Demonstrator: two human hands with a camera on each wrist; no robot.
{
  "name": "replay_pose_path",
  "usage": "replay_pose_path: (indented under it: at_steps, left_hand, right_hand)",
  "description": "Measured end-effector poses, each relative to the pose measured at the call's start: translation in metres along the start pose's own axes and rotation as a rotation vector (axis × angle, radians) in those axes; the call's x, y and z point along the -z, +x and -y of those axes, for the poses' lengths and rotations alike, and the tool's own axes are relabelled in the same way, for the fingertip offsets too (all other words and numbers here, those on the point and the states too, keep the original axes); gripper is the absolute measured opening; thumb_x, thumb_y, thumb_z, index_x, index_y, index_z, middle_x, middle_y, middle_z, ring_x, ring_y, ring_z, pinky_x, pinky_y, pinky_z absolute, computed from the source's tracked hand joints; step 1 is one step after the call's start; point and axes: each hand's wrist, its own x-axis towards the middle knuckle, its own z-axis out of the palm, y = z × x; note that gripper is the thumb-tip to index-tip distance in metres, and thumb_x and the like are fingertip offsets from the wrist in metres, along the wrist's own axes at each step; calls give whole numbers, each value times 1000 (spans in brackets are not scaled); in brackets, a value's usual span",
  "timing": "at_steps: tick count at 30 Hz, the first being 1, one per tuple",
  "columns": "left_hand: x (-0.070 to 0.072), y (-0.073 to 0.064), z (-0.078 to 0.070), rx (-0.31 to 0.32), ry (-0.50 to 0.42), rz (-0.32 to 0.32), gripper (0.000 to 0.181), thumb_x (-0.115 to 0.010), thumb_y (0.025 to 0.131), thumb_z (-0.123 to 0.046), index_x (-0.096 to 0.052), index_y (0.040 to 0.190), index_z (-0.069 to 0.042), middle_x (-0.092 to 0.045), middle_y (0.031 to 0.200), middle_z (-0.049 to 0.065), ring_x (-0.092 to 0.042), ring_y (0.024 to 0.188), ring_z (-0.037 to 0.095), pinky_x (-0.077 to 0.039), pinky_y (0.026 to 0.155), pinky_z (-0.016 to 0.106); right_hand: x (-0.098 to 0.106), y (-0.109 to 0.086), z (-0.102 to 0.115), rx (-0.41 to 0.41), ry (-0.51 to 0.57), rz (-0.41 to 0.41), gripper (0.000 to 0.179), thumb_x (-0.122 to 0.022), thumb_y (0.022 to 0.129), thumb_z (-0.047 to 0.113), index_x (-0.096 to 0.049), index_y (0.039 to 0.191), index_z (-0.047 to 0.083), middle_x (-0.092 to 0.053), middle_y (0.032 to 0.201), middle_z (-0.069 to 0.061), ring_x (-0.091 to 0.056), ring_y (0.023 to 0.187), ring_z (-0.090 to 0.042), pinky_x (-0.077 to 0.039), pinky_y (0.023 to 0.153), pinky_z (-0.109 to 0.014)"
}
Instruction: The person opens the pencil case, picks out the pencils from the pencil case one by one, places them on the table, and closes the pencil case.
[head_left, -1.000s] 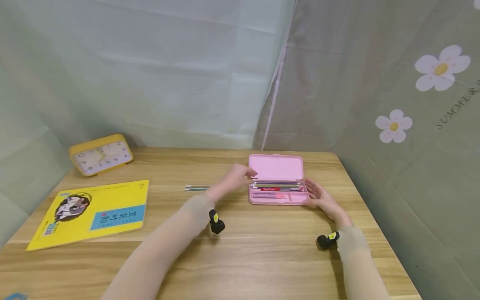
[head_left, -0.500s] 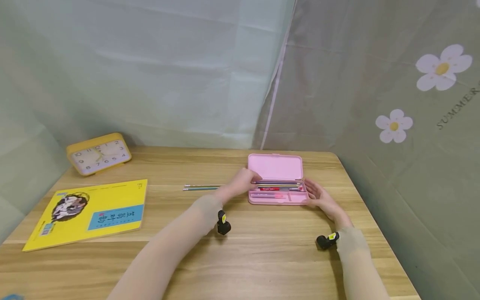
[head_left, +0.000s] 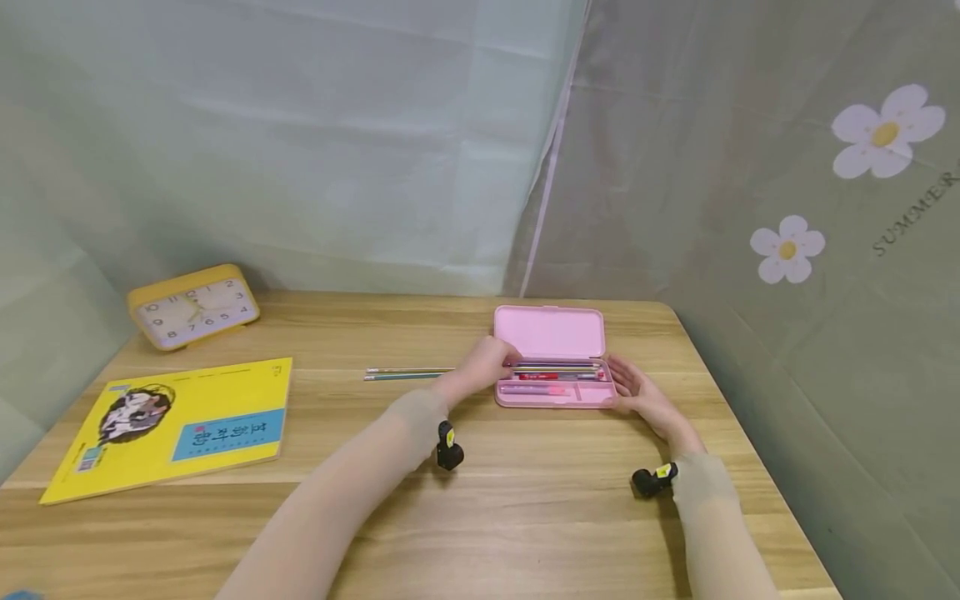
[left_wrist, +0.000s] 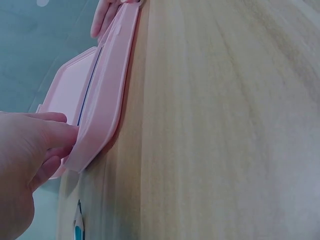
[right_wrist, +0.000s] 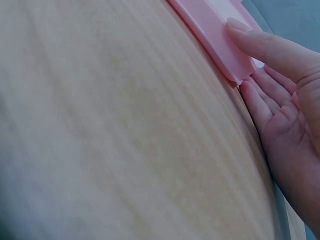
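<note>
A pink pencil case (head_left: 550, 332) lies open at the back of the table, its lid tipped backward. Inside are several pencils (head_left: 566, 367), a red pen (head_left: 534, 377) and, in the front compartment, a pink-tipped pen (head_left: 543, 389). My left hand (head_left: 483, 367) reaches over the case's left end, fingertips at the pencil ends. In the left wrist view, a dark blue pencil (left_wrist: 89, 90) runs up to these fingertips, partly hidden behind the rim; I cannot tell whether they pinch it. My right hand (head_left: 643, 395) holds the case's right end, thumb on the front corner, fingers behind.
Two pencils (head_left: 405, 376) with eraser ends lie left of the case, partly behind the left forearm. A yellow book (head_left: 225, 392) and a yellow alarm clock (head_left: 197, 308) are on the left. Fabric walls (head_left: 360, 167) rise behind and right of the table.
My left hand has moved slightly right, its fingertips now further into the case over the pencil ends. My right hand stays at the case's right end.
</note>
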Motion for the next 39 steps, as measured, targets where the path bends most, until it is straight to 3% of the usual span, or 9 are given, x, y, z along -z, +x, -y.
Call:
replay_pose_path:
  at_steps: [15,39]
  left_hand:
    - [-3,2,-2,37,3,4,24,-71,87,-2,-72,111,-2,-74,103,9,-67,98,22,-55,92,35]
    - [-7,5,-3,24,14,-6,23,-71,85,0,-72,109,-2,-73,99,9,-67,95,21,-55,90,34]
  right_hand:
    - [0,-1,2,-2,-2,3,93,-68,84,-4,-8,155,-1,-11,163,-22,-12,149,-39,-34,106,-8]
    - [1,0,0,-5,0,-1,91,-66,85,-7,-8,155,-2,-10,163,-22,-10,149,-39,-34,107,-8]
